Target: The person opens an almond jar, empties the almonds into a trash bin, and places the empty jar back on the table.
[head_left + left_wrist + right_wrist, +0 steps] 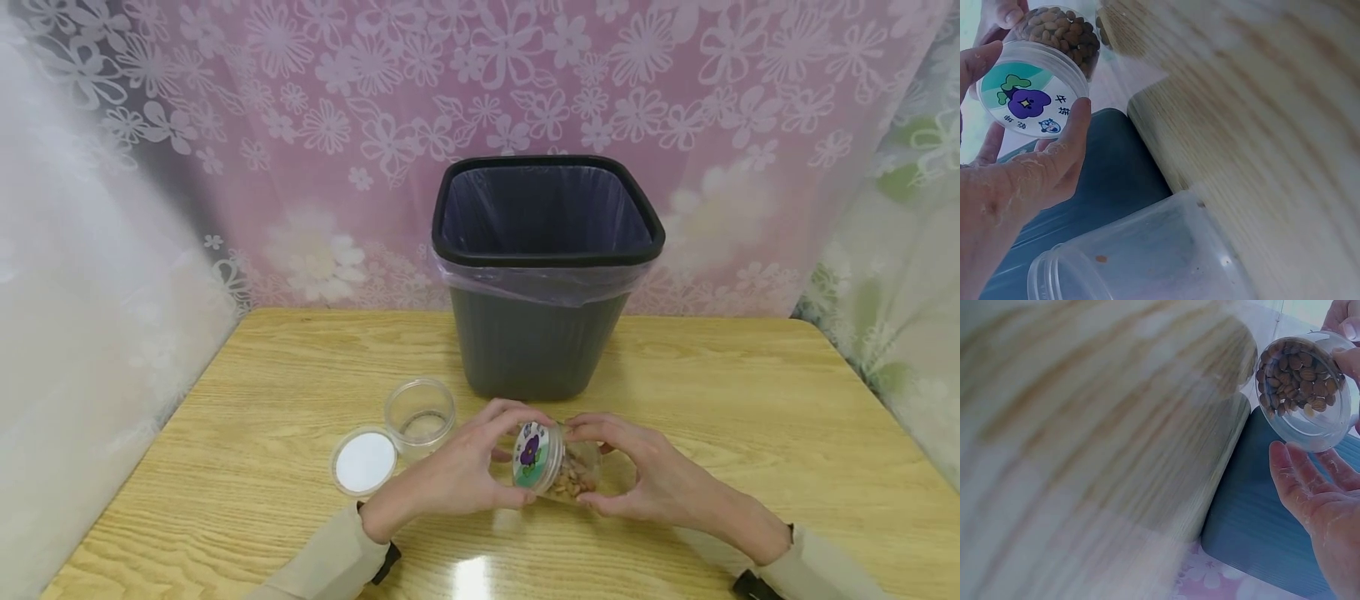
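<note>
A clear round jar (573,473) of almonds (1300,381) is tipped on its side above the table, its lid facing left. The lid (1029,103) has a purple flower-like picture on white and green. My left hand (468,467) grips the lid end, thumb low and fingers over the top. Around the base end of the same jar, my right hand (648,479) holds with thumb below and fingers above. Left of my left hand stands a second clear jar (420,412), open, with small specks inside. Beside it lies a round white-centred lid (365,462).
A dark bin (536,342) lined with a thin purple bag (555,283) stands behind the hands on the wooden table (750,400). Flowered curtains (337,167) hang at the back and along both sides.
</note>
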A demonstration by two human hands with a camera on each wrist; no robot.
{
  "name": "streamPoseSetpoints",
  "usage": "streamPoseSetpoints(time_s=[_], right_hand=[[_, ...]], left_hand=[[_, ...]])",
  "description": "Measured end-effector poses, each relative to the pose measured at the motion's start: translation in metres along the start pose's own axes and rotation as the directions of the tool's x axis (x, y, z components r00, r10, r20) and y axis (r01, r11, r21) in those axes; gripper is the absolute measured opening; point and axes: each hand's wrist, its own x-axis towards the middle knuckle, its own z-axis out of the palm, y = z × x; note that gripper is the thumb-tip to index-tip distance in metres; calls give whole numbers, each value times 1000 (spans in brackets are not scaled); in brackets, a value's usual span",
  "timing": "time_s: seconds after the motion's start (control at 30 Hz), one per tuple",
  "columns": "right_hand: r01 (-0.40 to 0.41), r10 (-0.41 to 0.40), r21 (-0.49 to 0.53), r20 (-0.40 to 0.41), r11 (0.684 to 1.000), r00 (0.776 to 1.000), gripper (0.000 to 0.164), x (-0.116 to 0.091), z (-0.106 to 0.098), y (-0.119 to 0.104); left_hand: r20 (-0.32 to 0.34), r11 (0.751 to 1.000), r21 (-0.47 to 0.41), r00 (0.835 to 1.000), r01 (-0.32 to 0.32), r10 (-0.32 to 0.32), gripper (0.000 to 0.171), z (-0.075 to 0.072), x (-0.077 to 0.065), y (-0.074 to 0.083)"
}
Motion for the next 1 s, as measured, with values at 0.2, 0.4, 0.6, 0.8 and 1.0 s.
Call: streamPoseSetpoints(time_s=[0.2,0.4,0.6,0.8,1.0], right_hand=[[-53,53,8,24,999,998,68,-3,1,-3],[-34,34,2,17,999,999,67,-3,1,-4],[-28,28,5,17,1000,999,67,-3,1,-4],[-32,32,2,18,999,999,69,-3,2,-2],[-37,37,-8,26,999,999,70,-1,1,-1]], left_hand=[[-3,1000,-12,1000,19,-19,83,2,-2,-1],[-2,999,-37,999,39,-39,80,3,-2,-3],[-6,997,-45,998,60,-60,78,2,-3,-3],[10,992,-88,996,88,-88,75,1,-2,-4],[3,989,-95,993,117,-117,74,1,-2,-1]])
